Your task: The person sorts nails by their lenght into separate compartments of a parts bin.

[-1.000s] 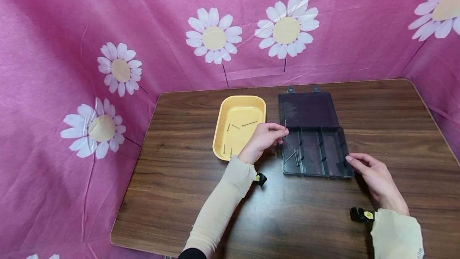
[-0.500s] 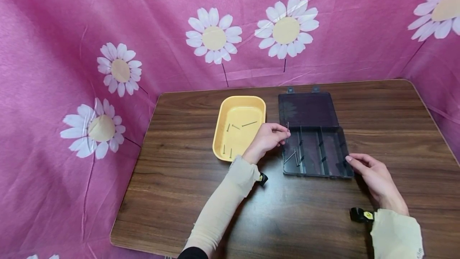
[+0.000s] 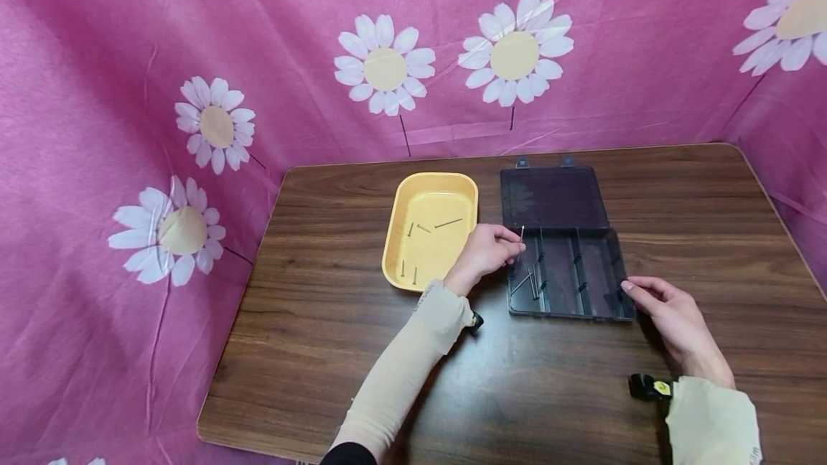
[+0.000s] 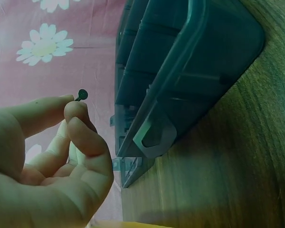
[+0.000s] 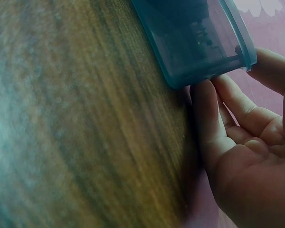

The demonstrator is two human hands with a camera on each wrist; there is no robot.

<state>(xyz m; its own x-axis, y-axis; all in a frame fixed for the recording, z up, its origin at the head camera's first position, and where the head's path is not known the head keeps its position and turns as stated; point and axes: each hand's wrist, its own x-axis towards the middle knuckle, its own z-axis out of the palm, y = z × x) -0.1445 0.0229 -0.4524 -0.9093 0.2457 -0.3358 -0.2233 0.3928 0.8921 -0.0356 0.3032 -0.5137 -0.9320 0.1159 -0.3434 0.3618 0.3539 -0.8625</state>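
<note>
My left hand [image 3: 484, 251] pinches a thin metal nail [image 3: 522, 235] between thumb and fingertips, over the left end of a dark see-through compartment box [image 3: 558, 311]. The nail stands nearly upright, and its round head [image 4: 83, 94] sticks out above the fingertips in the left wrist view. Several nails [image 3: 533, 284] lie in the box's front left compartment. My right hand [image 3: 675, 318] holds the box's right end, with one fingertip hooked over the rim and the other fingers against the outer wall in the right wrist view. The box's lid [image 3: 552, 196] lies folded back.
Left of the box stands a yellow tray [image 3: 390, 253] with several loose nails or screws inside. Tray and box rest on a brown wood-grain table [image 3: 310, 321]. A pink cloth [image 3: 291, 56] with daisies hangs behind and to the sides.
My left hand has moved slightly right and toward me with the nail, further over the left compartments. My right hand and the box have stayed in place.
</note>
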